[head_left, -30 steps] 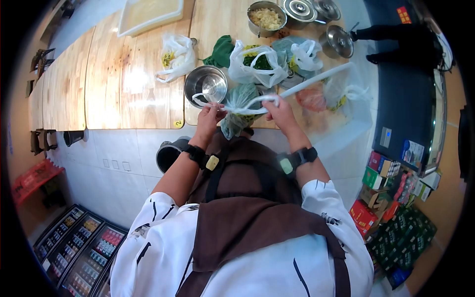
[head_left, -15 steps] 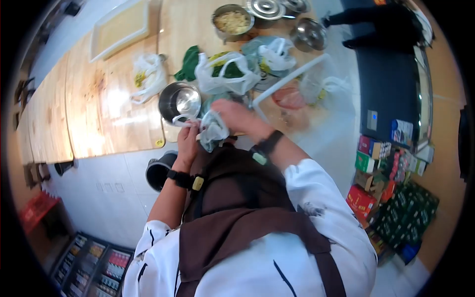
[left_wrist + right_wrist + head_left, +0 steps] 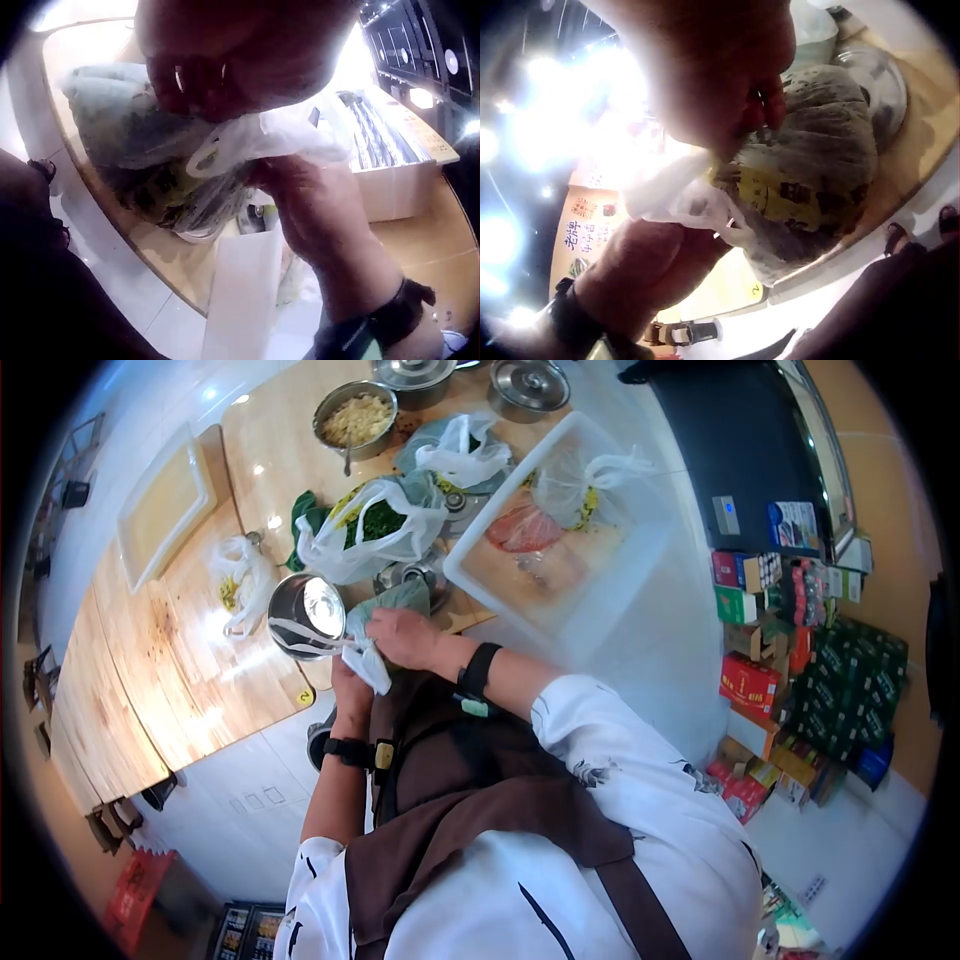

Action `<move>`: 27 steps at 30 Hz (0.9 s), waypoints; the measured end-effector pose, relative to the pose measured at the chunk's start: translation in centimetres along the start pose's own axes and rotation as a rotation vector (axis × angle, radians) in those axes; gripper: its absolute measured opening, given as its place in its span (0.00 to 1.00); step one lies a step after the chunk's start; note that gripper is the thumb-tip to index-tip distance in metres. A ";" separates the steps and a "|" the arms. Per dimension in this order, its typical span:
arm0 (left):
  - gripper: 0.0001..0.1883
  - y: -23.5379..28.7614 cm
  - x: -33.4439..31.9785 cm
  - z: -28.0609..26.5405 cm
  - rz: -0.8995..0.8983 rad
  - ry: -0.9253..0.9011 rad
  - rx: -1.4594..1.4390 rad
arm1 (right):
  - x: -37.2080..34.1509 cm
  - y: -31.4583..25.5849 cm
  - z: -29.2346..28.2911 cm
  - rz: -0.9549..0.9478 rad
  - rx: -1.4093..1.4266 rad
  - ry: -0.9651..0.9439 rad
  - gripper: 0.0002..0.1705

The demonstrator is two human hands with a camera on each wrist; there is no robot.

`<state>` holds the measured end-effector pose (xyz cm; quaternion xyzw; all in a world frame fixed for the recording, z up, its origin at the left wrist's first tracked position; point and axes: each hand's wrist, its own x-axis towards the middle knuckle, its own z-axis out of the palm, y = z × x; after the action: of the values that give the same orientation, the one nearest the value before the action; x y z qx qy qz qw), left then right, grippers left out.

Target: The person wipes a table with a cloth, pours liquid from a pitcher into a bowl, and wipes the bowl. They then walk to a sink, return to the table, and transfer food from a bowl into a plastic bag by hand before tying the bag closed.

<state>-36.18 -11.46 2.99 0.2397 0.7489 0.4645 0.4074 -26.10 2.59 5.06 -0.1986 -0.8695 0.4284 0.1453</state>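
Observation:
Both hands are close together at the neck of a filled plastic bag (image 3: 405, 598), in the head view at the table's near edge. Dark contents and yellow printing show through the bag (image 3: 810, 187) in the right wrist view. My left hand (image 3: 350, 688) grips the bunched white handles (image 3: 366, 663). Just above it, my right hand (image 3: 402, 638) pinches the bag's neck, its fingertips partly hidden. In the left wrist view the white handles (image 3: 262, 139) pass between the two hands. A steel pot (image 3: 306, 616) stands left of the bag, with a loose handle end overlapping it.
Beyond the hands lies an open bag of chopped greens (image 3: 375, 525). A clear-walled bin (image 3: 480, 560) with bagged pink meat (image 3: 523, 525) is at the right. Farther back are a pot of pale chopped food (image 3: 357, 422), lidded pots (image 3: 530, 388) and a white tray (image 3: 165, 510).
The handles were stretched between two separated hands; now they are bunched together. My right hand has come leftward to the bag's neck, beside the left. The head view has shifted and turned.

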 end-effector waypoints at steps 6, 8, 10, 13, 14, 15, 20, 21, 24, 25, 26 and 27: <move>0.03 -0.2 1.5 -1.0 -0.013 0.020 0.245 | -1.1 0.0 -2.0 0.071 -0.043 0.089 0.04; 0.02 -0.4 1.7 -1.9 0.026 0.093 0.242 | -1.2 0.7 -2.8 0.197 -0.101 0.142 0.03; 0.02 -2.6 1.9 -4.2 -0.002 0.246 0.304 | -1.2 2.2 -3.9 0.361 -0.087 0.242 0.04; 0.08 -1.8 1.5 -5.1 -0.152 0.203 0.269 | -1.6 3.7 -4.4 0.477 -0.076 0.304 0.05; 0.13 -1.0 1.3 -4.4 -0.133 0.195 0.258 | -2.0 3.6 -3.9 0.425 -0.069 0.260 0.06; 0.18 0.1 1.5 -3.2 -0.112 0.192 0.242 | -2.1 3.0 -3.6 0.429 -0.061 0.254 0.06; 0.20 4.7 2.0 1.6 0.118 0.035 0.682 | -0.2 2.0 -1.8 0.202 -0.322 0.133 0.08; 0.20 4.0 2.4 1.5 0.118 0.033 0.678 | -0.1 2.1 -1.7 0.169 -0.404 0.112 0.07; 0.07 2.3 3.6 0.1 0.239 0.192 0.690 | -0.1 2.6 -1.9 0.254 -0.242 0.219 0.06; 0.08 2.0 3.4 -0.5 0.118 0.204 0.615 | -0.4 2.8 -2.1 0.256 -0.243 0.214 0.06; 0.08 1.7 3.3 -1.2 0.064 0.193 0.547 | -0.6 2.7 -2.6 0.402 -0.119 0.265 0.07; 0.08 1.4 3.1 -2.0 0.011 0.182 0.480 | -0.6 2.5 -3.0 0.546 0.009 0.316 0.08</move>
<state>-39.59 -9.50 3.49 0.2910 0.8699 0.2953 0.2672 -23.74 5.76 4.74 -0.4881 -0.7488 0.4193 0.1589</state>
